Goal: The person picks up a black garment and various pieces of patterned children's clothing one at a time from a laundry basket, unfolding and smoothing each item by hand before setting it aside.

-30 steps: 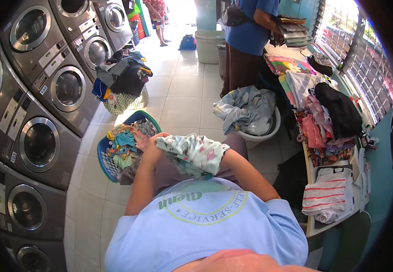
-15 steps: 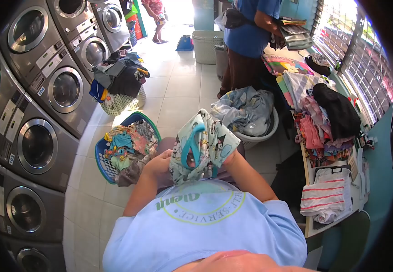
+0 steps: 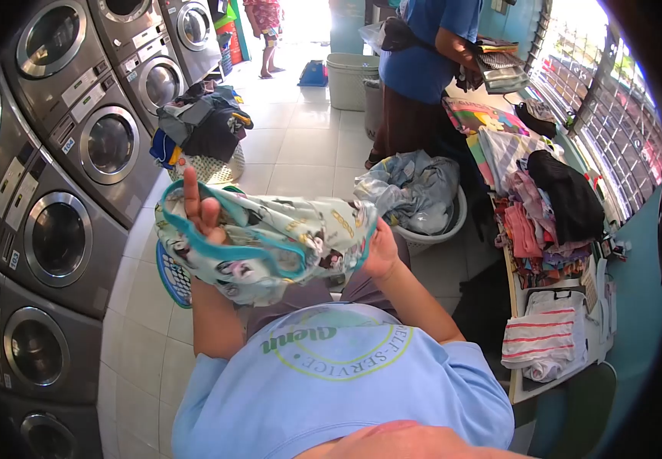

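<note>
A pale green cartoon-print garment with teal trim [image 3: 270, 245] is stretched sideways in front of my chest. My left hand [image 3: 202, 206] is inside it, with fingers poking up through a teal-edged opening, apart and extended. At the garment's other end, my right hand [image 3: 381, 251] is closed on the cloth near its teal edge. What kind of garment it is cannot be made out for certain. Behind it on the floor, a blue basket [image 3: 169, 275] is mostly covered from view.
Stacked dryers [image 3: 60, 237] line the left wall. A basket piled with dark clothes [image 3: 209, 126] stands ahead, and a white basket of bluish laundry [image 3: 415, 191] sits front right. On the right, a table holds folded clothes [image 3: 541, 329] and heaps. A person in blue [image 3: 419, 61] stands beside it.
The garment went from bunched up between both hands to spread out leftward. My left hand moved up and left into it; my right hand kept hold of the right end.
</note>
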Demonstrator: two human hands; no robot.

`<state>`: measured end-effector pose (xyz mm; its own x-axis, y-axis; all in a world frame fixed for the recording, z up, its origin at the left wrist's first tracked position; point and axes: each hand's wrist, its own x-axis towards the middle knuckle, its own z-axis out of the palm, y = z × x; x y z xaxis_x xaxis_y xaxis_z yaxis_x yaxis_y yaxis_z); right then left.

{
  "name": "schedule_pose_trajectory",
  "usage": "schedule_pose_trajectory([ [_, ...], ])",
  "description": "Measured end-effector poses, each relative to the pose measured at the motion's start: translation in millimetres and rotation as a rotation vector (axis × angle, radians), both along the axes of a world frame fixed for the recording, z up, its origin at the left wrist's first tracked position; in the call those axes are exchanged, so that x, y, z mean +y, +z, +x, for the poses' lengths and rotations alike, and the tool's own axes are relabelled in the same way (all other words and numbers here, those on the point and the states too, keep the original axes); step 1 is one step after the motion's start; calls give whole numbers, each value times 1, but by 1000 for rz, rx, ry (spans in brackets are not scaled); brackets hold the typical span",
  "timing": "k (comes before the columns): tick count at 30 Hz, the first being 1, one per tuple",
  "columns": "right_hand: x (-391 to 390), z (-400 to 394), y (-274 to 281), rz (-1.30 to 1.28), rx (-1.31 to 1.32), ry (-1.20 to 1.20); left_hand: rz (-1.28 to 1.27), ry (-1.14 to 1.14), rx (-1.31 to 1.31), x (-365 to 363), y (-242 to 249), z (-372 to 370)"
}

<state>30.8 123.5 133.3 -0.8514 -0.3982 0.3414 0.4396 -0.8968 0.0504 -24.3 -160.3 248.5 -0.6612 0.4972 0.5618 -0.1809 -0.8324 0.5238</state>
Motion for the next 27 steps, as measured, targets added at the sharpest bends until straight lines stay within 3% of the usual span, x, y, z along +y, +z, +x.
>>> schedule_pose_trajectory([
  [2,3,-2,11,27,36,-21,96,-383,-8,5,-4,-1],
  [4,15,-11,5,53,32,-27,-24,-508,-132,9,-35,-11],
  [6,22,-23,1,364,-263,-129,-94,-449,-478,7,-48,-10],
  [7,24,-27,-3,523,-482,-190,-260,96,-755,14,-42,-3],
  [8,26,-31,-12,681,-700,-251,-250,150,-756,15,-39,0],
  [9,19,-35,-14,551,-947,-441,-239,205,-752,16,-36,0],
  [11,15,-31,-17,833,-953,-489,-203,252,-759,25,-33,4],
  [12,9,-23,-4,976,-951,-512,-163,66,-690,26,-45,1],
  [14,6,-15,6,1027,-522,-388,-82,-298,-541,28,-80,-8],
  [15,2,-11,14,1042,-297,-306,-281,-156,-573,44,-62,10],
  [16,-3,-7,19,1044,-73,-221,-342,-174,-585,53,-52,23],
  [19,-25,8,15,1271,151,-194,-453,-265,-587,56,-56,42],
  [23,-30,26,47,1168,184,-136,-376,-364,-467,42,-54,48],
  [26,-11,15,25,977,155,10,-388,-254,-419,35,-48,51],
  [27,-13,20,37,947,102,-93,-390,-231,-428,33,-51,48],
])
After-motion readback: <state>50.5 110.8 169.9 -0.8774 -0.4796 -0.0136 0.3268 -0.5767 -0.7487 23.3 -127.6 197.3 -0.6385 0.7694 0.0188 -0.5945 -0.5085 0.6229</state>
